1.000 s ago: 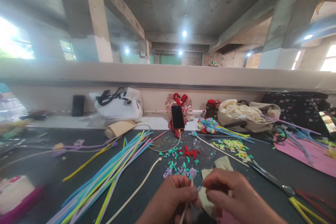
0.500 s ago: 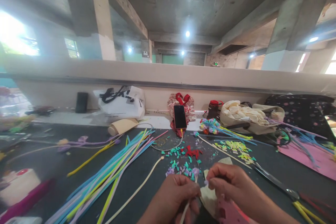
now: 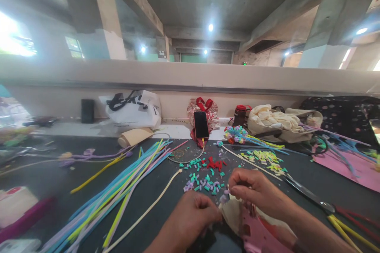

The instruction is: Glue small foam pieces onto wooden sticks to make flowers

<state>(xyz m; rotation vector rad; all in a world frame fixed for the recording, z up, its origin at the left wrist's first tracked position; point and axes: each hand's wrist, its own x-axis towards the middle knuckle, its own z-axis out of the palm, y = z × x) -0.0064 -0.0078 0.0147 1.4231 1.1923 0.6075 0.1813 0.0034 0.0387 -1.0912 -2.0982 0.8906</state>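
Note:
My left hand (image 3: 194, 214) is closed, its fingertips pinching a cream pipe cleaner that is mostly hidden behind the fingers. A lilac tuft (image 3: 223, 199) shows at its top, just beyond the fingertips. To the right, my right hand (image 3: 255, 189) pinches a small lilac piece (image 3: 227, 191) between thumb and forefinger, close above the tuft. Beneath the right hand lie a pale cloth-like scrap (image 3: 231, 214) and a pink plastic tool (image 3: 252, 231), which looks like a glue gun. Cut lilac and teal pieces (image 3: 204, 184) are scattered just past both hands.
A bundle of coloured pipe cleaners (image 3: 127, 193) lies at left, beside a single cream one (image 3: 145, 213). Scissors (image 3: 311, 195) rest at right. Red pieces (image 3: 214, 163) and yellow pieces (image 3: 264, 157) lie farther back. A phone (image 3: 201, 124) leans against a patterned bag (image 3: 212, 107).
My right hand has lifted slightly away and left with the lilac piece. The left hand has shifted slightly left, and its cream stem no longer shows below the fingers. The view has tilted slightly.

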